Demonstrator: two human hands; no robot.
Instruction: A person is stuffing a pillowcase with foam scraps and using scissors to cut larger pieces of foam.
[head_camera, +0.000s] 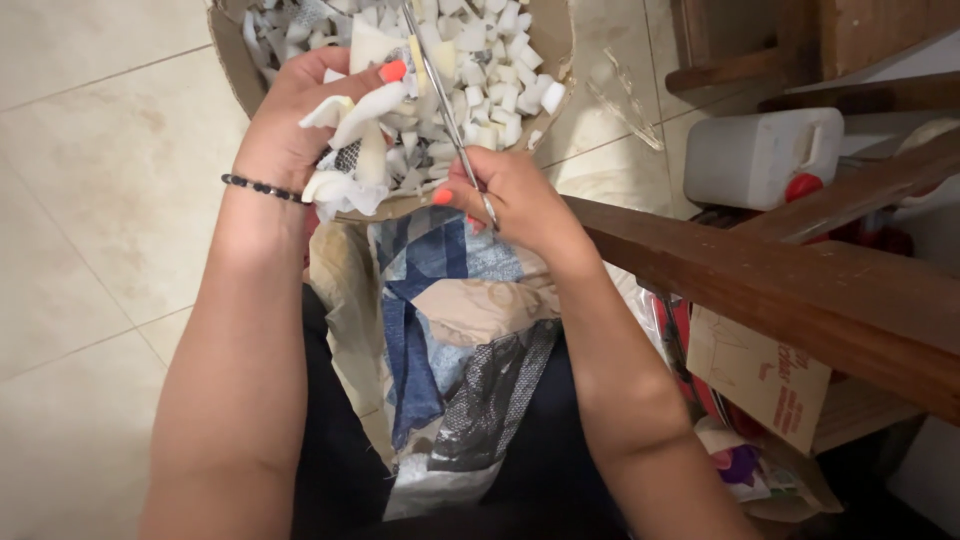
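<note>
My left hand (300, 115) grips a bunch of white and cream fabric strips (355, 140) over a cardboard box (232, 55) filled with several small white fabric pieces (490, 70). My right hand (515, 200) holds a pair of metal scissors (440, 95), blades pointing up and away into the strips. A beaded bracelet (262, 187) sits on my left wrist. Below my hands, a heap of patterned blue, beige and grey cloth scraps (450, 330) lies in my lap.
A dark wooden rail (780, 290) runs across the right side. Behind it stand a white plastic jug with a red cap (760, 155) and a brown cardboard piece (760, 375). Beige floor tiles (90, 200) spread to the left.
</note>
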